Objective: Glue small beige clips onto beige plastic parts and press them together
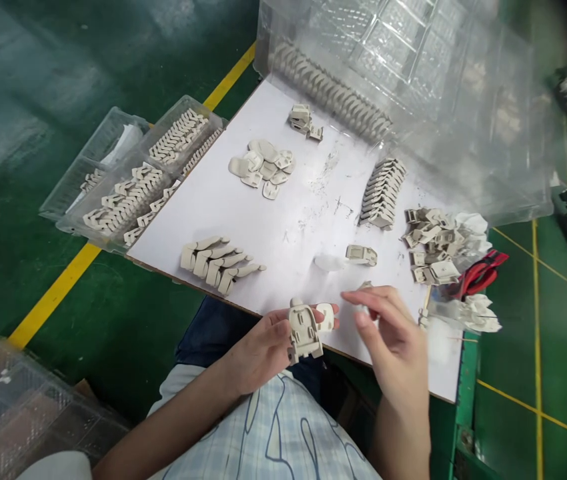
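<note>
The left hand [266, 350] grips a beige molded piece [304, 328] just over the near edge of the white-topped table [308, 213], in front of the person's checked garment [268, 433]. The piece is matte, with a rounded knob at its top end, a raised rim around a shallow recess, small raised details inside, and notched, squared-off feet at the lower end. Beside it, in the fingers of the same hand, is a flatter, paler plate [325, 317] with rounded corners and a small slot-like mark near its lower part. The right hand [394, 333] is raised just to the right, its thumb and index finger curled toward each other; a small whitish bit [361, 309] shows at the thumb tip, but I cannot tell whether it is pinched there or worn on the finger. The left fingers hide the plate's left side and the back of the molded piece. The right hand partly covers another beige bit [365, 285] behind it, leaving its shape unclear. Both forearms are cut off or blurred toward the lower edge, and glare blurs the contents of the clear plastic case [413, 87] at the far side.
</note>
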### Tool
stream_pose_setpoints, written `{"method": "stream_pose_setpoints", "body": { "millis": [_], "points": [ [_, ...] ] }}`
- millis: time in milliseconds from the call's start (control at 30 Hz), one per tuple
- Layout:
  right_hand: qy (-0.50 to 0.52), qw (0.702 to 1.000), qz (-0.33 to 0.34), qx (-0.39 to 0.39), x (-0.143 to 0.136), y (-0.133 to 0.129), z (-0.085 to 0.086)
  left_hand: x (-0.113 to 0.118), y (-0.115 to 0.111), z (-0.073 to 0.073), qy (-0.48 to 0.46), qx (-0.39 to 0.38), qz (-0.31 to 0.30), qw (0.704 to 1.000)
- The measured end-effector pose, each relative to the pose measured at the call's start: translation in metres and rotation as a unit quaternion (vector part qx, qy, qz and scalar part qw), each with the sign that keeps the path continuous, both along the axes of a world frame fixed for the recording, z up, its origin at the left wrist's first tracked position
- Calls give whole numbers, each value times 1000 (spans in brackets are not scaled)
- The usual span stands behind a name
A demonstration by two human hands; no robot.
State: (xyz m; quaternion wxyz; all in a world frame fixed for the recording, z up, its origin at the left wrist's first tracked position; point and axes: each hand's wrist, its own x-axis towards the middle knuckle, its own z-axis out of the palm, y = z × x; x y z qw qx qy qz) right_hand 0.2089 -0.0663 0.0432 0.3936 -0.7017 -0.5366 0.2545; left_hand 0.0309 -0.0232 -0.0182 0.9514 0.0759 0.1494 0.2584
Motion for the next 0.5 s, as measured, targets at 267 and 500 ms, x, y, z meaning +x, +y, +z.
{"method": "stream_pose_setpoints", "body": {
  "millis": [267, 500],
  "points": [
    [136, 990, -29, 31, -7, 2, -10, 4, 1, 8, 84, 86, -35, 992],
    [187, 981, -41, 23, -10, -8, -13, 5, 2, 16, 154, 97, -41, 983]
  ]
}}
